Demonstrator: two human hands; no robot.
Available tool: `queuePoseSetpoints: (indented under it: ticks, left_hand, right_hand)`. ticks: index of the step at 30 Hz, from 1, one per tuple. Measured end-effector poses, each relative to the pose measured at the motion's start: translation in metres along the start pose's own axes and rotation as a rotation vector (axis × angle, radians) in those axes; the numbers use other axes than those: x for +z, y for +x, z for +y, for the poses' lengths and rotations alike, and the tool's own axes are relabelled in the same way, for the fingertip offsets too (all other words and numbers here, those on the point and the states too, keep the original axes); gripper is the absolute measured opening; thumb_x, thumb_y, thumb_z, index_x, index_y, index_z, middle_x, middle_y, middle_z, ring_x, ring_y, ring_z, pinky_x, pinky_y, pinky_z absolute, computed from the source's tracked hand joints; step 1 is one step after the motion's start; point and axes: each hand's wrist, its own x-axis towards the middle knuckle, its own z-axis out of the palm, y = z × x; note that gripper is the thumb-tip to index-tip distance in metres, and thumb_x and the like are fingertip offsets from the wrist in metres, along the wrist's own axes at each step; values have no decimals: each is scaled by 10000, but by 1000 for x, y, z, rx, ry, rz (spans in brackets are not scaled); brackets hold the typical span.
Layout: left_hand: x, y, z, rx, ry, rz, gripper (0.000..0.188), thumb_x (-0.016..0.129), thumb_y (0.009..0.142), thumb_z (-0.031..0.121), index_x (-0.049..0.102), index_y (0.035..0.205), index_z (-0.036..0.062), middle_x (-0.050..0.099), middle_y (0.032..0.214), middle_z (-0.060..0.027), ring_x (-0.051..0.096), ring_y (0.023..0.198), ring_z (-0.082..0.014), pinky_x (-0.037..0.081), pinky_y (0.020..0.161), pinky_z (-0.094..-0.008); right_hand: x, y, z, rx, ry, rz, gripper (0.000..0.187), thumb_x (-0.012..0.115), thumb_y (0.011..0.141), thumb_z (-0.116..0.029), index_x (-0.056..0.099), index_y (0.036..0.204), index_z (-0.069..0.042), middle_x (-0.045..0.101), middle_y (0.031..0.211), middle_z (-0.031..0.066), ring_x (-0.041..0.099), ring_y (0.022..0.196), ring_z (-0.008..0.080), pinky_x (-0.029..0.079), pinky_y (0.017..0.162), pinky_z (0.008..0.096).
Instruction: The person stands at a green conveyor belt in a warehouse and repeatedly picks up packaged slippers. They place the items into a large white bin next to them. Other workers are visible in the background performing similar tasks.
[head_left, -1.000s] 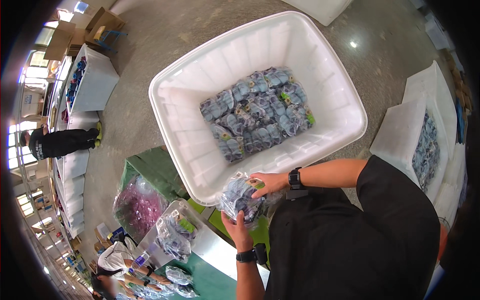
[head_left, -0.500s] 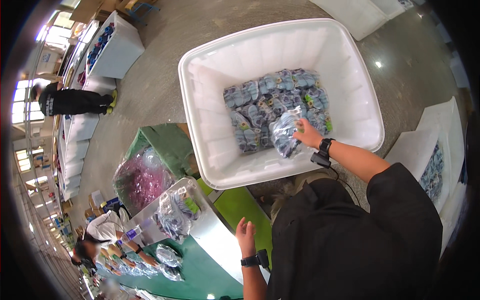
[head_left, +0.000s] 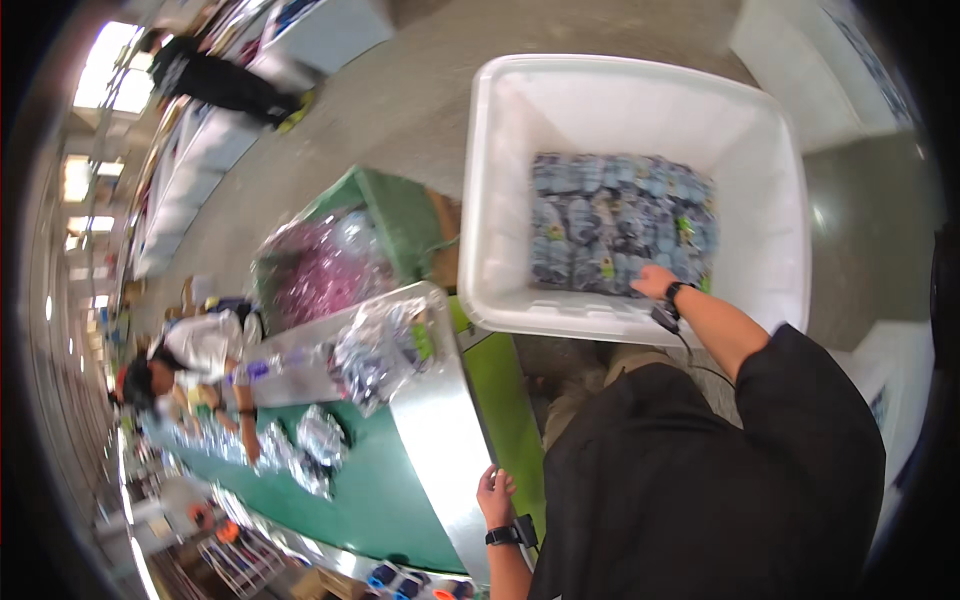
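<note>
My right hand [head_left: 655, 282] reaches over the near side of a large white plastic bin [head_left: 640, 322]. Its fingers are curled down at the near row of blue-grey items in clear plastic bags [head_left: 625, 215], which lie in rows on the bin's floor. Whether a bag is between the fingers is hidden. My left hand [head_left: 496, 496] hangs beside the metal edge of a green-topped table [head_left: 390, 490], fingers loosely bent and apart, holding nothing. On the table's corner rests a heap of similar bagged items [head_left: 380, 352].
A green-covered box [head_left: 400, 215] holding pinkish clear plastic stands beyond the table. A co-worker in white [head_left: 205, 345] reaches over bagged items [head_left: 320, 437] on the table. Farther off, a person in black [head_left: 225, 82] stands by white bins. Another white container [head_left: 800, 70] is at upper right.
The view has turned, so the bin appears farther right. My right hand has lowered to the near row; the bag it held above the others no longer shows as raised. My left hand stays by the table.
</note>
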Motion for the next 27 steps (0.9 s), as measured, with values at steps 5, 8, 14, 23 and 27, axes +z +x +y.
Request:
queuePoseSetpoints:
  ticks: [5,8,14,23,27]
  left_hand:
    - [-56,13,-20,53,-34,115,482,649,905,183,498,1305,-40,648,970,-118,637,811,-150,535,631,-251]
    - [-89,49,-30,110,-21,152,479,680,885,246,550,1276,1,656,956,-109,647,831,-158,547,659,-274]
    - [-191,115,-64,279,-24,369,378,696,861,183,619,1180,-4,611,772,-24,541,663,-86,459,546,-233]
    - [-321,236,9,536,-47,547,437,725,821,257,626,1131,-34,672,962,-152,635,872,-240,504,806,-351]
    - [-367,277,53,637,132,726,499,734,784,268,612,1158,-41,636,1097,-230,603,1027,-352,464,923,-422]
  right_hand:
    - [21,4,19,-175,157,-168,299,585,869,-288,629,716,-34,617,561,77,585,437,171,462,411,330]
    - [36,2,34,16,636,-196,195,603,869,-208,595,756,-49,586,620,72,594,470,189,471,391,331]
    - [57,-39,-40,89,536,-196,202,606,865,-209,595,977,-41,607,738,66,616,549,166,500,441,310]
    - [84,-129,-124,-45,506,-145,338,607,892,-204,544,1160,-7,635,823,88,651,634,172,531,518,297]
    - [83,-177,-122,28,440,-105,323,625,864,-160,558,1141,-8,645,832,91,654,651,171,530,530,301]
